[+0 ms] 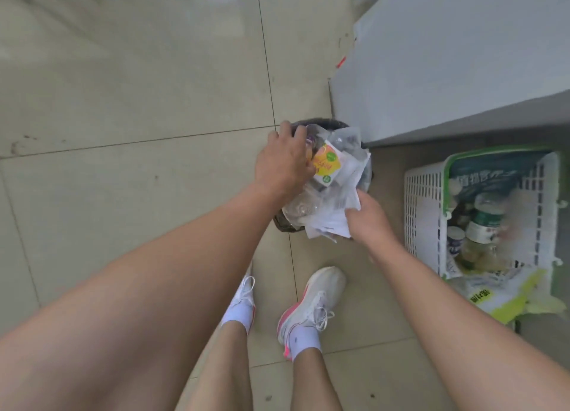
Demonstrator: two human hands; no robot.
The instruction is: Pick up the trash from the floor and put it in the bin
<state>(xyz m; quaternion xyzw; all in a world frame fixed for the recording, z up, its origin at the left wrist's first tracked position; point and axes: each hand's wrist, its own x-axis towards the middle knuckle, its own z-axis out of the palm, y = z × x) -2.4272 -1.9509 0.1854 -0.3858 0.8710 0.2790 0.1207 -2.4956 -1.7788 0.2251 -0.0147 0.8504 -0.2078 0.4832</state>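
- Two shoes (308, 302) stand on the floor (123, 102) just before the bin (285, 224), on the person's side of it.
- The right hand (368, 217) is at the near right edge of the bin. Its fingers close on white papers (331, 222), which hang partly over the rim.
- The left hand (282, 160) is at the far left edge of the bin. It lies curled over a clear bottle (311, 142) with a yellow label (327, 163); I cannot tell how tight the grip is.
- The trash is already at the bin: the bottle, the papers and clear plastic wrap (342, 139) sit piled above its rim.
- I count one bin, two hands, one labelled bottle on top; the number of papers I cannot tell.
- Risk, as I judge it: the pile stands higher than the rim, so when the hands let go, the papers may slide out to the floor on the near side.
- The bottle is round and smooth, so it may roll off the heap if it is not pressed down.
- The bin looks light; a hard push could tip it.
- To the right of the bin stands one white basket (425, 213) with several bottles inside.
- Behind the bin, touching or nearly so, is one grey cabinet (447, 71).
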